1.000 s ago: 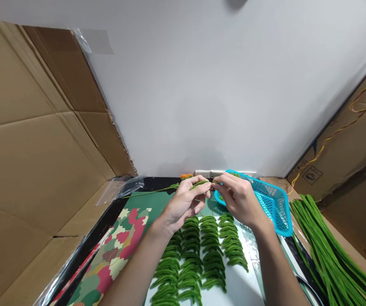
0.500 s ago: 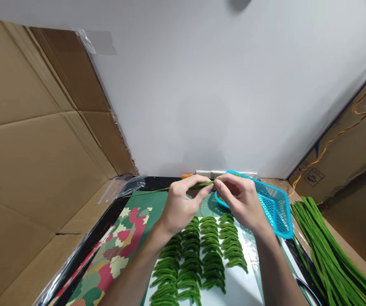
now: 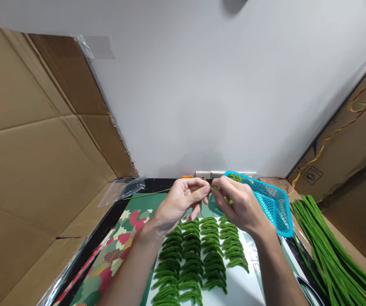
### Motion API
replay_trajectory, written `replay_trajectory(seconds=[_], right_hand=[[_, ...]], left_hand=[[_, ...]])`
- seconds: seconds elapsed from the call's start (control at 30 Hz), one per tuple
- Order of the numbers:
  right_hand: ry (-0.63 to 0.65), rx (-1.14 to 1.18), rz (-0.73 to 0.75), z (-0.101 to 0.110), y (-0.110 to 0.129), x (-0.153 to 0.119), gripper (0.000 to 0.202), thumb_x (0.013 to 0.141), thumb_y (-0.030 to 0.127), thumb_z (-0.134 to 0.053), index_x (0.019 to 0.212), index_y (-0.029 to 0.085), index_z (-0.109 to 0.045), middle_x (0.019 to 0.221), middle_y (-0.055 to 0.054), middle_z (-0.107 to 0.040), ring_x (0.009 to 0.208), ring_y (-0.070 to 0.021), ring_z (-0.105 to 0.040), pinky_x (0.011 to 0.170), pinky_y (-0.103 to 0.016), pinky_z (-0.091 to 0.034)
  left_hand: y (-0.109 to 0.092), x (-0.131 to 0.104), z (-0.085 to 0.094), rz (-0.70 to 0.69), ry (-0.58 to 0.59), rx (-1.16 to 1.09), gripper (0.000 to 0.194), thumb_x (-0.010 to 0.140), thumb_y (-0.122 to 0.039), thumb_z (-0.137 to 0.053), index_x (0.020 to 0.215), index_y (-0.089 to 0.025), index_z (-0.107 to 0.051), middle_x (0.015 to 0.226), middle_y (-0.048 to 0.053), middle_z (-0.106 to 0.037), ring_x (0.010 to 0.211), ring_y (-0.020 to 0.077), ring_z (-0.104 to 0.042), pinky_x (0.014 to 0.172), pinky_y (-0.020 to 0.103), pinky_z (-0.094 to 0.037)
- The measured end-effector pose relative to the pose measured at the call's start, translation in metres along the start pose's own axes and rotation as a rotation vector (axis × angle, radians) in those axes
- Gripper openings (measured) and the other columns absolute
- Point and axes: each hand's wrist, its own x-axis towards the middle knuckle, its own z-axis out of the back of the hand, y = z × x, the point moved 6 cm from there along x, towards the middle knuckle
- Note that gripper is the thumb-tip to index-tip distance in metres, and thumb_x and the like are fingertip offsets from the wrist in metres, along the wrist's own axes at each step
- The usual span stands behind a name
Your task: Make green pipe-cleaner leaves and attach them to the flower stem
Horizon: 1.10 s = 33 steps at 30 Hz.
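Observation:
My left hand and my right hand meet in front of me, fingertips pinched together at one spot. A thin green strand runs out leftward from behind my left hand. What lies between the fingertips is mostly hidden; the left thumb and index finger are closed on it, and so are the right ones. Below the hands, short curved green pipe cleaner pieces lie in several columns on a white sheet.
A blue basket holding green pieces stands behind my right hand. Long green pipe cleaners lie at the right, beside a scissors-like handle. A patterned sheet lies left. Cardboard and a white wall surround the table.
My left hand has turned, its lower fingers now showing, and the green piece seen between the hands is now mostly hidden. My right hand has shifted slightly left.

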Motion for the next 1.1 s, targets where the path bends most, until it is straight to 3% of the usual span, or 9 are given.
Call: replay_trajectory(seconds=[0.13, 0.3, 0.4, 0.5, 0.57, 0.7, 0.83, 0.93, 1.1], right_hand=[[-0.080, 0.016, 0.022, 0.002, 0.002, -0.001, 0.017, 0.104, 0.016, -0.052, 0.091, 0.019, -0.063, 0.074, 0.000, -0.057, 0.062, -0.0121, -0.050, 0.058, -0.026, -0.039], [-0.144, 0.476, -0.246, -0.006, -0.009, -0.004, 0.029, 0.101, 0.026, -0.061, 0.073, 0.019, -0.061, 0.059, 0.004, -0.053, 0.047, -0.0079, -0.043, 0.047, -0.023, -0.035], [-0.096, 0.941, -0.504, -0.025, -0.011, -0.007, 0.045, 0.100, 0.044, -0.064, 0.063, 0.021, -0.052, 0.047, 0.008, -0.043, 0.034, -0.0057, -0.029, 0.033, -0.022, -0.023], [-0.135, 0.982, -0.563, -0.028, -0.004, -0.007, 0.048, 0.102, 0.046, -0.061, 0.063, 0.022, -0.051, 0.047, 0.008, -0.041, 0.033, -0.0061, -0.027, 0.033, -0.023, -0.024], [-0.200, 0.680, -0.428, -0.015, 0.002, -0.004, 0.039, 0.104, 0.036, -0.059, 0.069, 0.020, -0.057, 0.055, 0.005, -0.048, 0.043, -0.0081, -0.038, 0.042, -0.024, -0.033], [-0.181, 0.117, -0.073, -0.001, 0.014, -0.002, 0.020, 0.107, 0.017, -0.052, 0.094, 0.017, -0.066, 0.077, -0.002, -0.061, 0.066, -0.0130, -0.053, 0.062, -0.027, -0.044], [-0.093, -0.049, -0.016, -0.009, 0.005, -0.002, 0.022, 0.111, 0.017, -0.045, 0.105, 0.017, -0.066, 0.092, -0.008, -0.069, 0.079, -0.0172, -0.061, 0.069, -0.029, -0.049], [-0.068, -0.125, -0.001, -0.015, 0.003, -0.001, 0.024, 0.111, 0.017, -0.044, 0.103, 0.017, -0.066, 0.090, -0.008, -0.069, 0.078, -0.0181, -0.062, 0.069, -0.030, -0.048], [-0.105, -0.119, 0.054, -0.017, 0.007, 0.001, 0.028, 0.110, 0.020, -0.047, 0.088, 0.017, -0.064, 0.075, -0.004, -0.064, 0.067, -0.0161, -0.056, 0.064, -0.031, -0.040]], left_hand=[[-0.007, -0.004, -0.004, -0.078, -0.025, 0.147, 0.029, 0.095, -0.043, -0.075, 0.095, -0.016, -0.066, 0.063, -0.005, -0.060, 0.039, 0.0038, -0.046, 0.037, 0.015, -0.036], [-0.045, -0.028, -0.015, -0.706, -0.148, 0.808, 0.002, 0.100, -0.020, -0.068, 0.099, -0.018, -0.069, 0.085, 0.002, -0.072, 0.072, 0.0117, -0.068, 0.070, 0.023, -0.056], [-0.051, -0.043, -0.026, -1.037, -0.110, 1.135, 0.020, 0.100, -0.005, -0.058, 0.111, -0.018, -0.068, 0.091, 0.005, -0.074, 0.082, 0.0147, -0.071, 0.075, 0.025, -0.057], [-0.050, -0.051, -0.026, -1.214, -0.165, 1.308, 0.032, 0.097, 0.003, -0.053, 0.119, -0.015, -0.067, 0.099, 0.008, -0.075, 0.090, 0.0169, -0.072, 0.080, 0.027, -0.058], [-0.052, -0.049, -0.020, -1.172, -0.197, 1.211, 0.026, 0.097, 0.000, -0.060, 0.115, -0.016, -0.068, 0.098, 0.007, -0.075, 0.088, 0.0156, -0.072, 0.080, 0.025, -0.058], [-0.046, -0.030, -0.003, -0.817, -0.214, 0.878, 0.005, 0.102, -0.018, -0.065, 0.101, -0.019, -0.070, 0.086, 0.001, -0.069, 0.073, 0.0107, -0.064, 0.066, 0.021, -0.052], [-0.025, -0.008, 0.009, -0.502, -0.190, 0.589, 0.024, 0.106, -0.036, -0.061, 0.091, -0.018, -0.068, 0.072, -0.002, -0.058, 0.059, 0.0083, -0.055, 0.055, 0.020, -0.046], [-0.007, 0.004, 0.015, -0.281, -0.076, 0.331, 0.032, 0.102, -0.047, -0.066, 0.088, -0.018, -0.061, 0.059, -0.006, -0.049, 0.046, 0.0073, -0.047, 0.043, 0.018, -0.038], [-0.003, 0.003, 0.019, -0.162, -0.016, 0.279, 0.033, 0.096, -0.048, -0.073, 0.091, -0.018, -0.061, 0.060, -0.006, -0.050, 0.045, 0.0083, -0.048, 0.040, 0.018, -0.039]])
